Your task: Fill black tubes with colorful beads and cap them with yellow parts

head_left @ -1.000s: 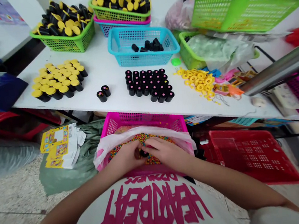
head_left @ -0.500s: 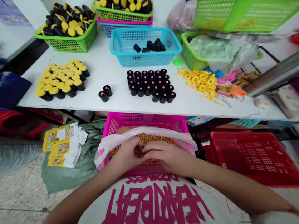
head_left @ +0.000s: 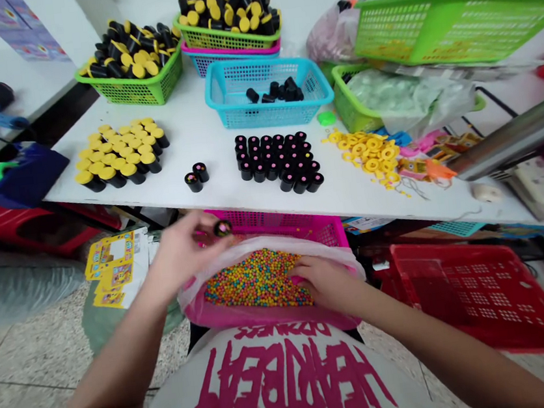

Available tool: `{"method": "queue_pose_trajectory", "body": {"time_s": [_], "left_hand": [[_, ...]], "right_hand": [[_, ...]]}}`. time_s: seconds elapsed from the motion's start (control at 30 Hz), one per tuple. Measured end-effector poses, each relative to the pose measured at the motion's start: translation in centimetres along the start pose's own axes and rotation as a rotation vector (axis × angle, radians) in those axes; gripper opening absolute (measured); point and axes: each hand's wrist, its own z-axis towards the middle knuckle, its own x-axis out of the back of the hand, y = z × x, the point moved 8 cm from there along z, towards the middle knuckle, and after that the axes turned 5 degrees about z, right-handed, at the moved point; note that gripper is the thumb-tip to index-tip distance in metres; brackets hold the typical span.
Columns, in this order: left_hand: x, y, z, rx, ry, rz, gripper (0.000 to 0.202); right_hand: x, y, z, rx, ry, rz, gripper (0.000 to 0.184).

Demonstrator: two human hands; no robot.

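Pinching a small black tube [head_left: 222, 228], the left hand [head_left: 183, 250] hovers above the pink basket [head_left: 275, 228], its fingertips clamped on the tube just over the edge of the plastic bag [head_left: 329, 250]. Colored beads [head_left: 256, 281] fill the bag. The right hand [head_left: 324, 283], empty and slightly curled, rests at the beads' right edge, well apart from the left.

Pinched in the left hand [head_left: 182, 251] is a black cylinder [head_left: 222, 228] with a pink-dotted top. Between the left hand and the right hand [head_left: 323, 283] lie beads [head_left: 256, 282] speckled in red, orange, yellow, green and blue, inside a translucent white bag [head_left: 198, 290] over a magenta mesh basket [head_left: 275, 228]. Below both hands, a pale shirt [head_left: 177, 405] carries magenta lettering [head_left: 287, 379]. Right of the right hand sits a red mesh basket [head_left: 479, 298]. Ahead of the hands sits a turquoise mesh basket [head_left: 221, 98].
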Motion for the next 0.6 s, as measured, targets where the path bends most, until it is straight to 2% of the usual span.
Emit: {"method": "queue_pose_trajectory", "body": {"time_s": [0.07, 0.13, 0.27, 0.37, 0.43, 0.5, 0.53, 0.6], "left_hand": [[2.8, -2.0, 2.4, 0.094, 0.157, 0.145, 0.033], [4.4, -4.2, 4.5, 0.188, 0.259, 0.244, 0.034], [4.6, -7.3, 7.5, 0.281, 0.306, 0.297, 0.038], [4.2, -7.9, 8.9, 0.274, 0.279, 0.265, 0.040], [4.2, -6.9, 9.4, 0.214, 0.323, 0.271, 0.053], [3.8, -4.4, 9.4, 0.081, 0.412, 0.291, 0.065], [2.9, -2.6, 9.4, -0.018, 0.419, 0.298, 0.063], [-0.5, 1.7, 9.4, -0.259, 0.302, 0.312, 0.044]], "right_hand": [[-2.2, 1.3, 0.5, -0.098, -0.082, -0.164, 0.031], [-3.8, 2.0, 1.1, -0.139, -0.125, -0.246, 0.034], [-5.7, 1.4, 2.5, -0.110, -0.167, -0.235, 0.035], [-6.5, 0.1, 3.4, -0.060, -0.181, -0.230, 0.033], [-6.7, -0.9, 3.7, -0.003, -0.185, -0.220, 0.032], [-6.9, -1.7, 3.9, 0.050, -0.194, -0.202, 0.031], [-7.0, -1.9, 3.9, 0.069, -0.200, -0.192, 0.030], [-7.2, -2.0, 4.0, 0.096, -0.210, -0.175, 0.029]]}}
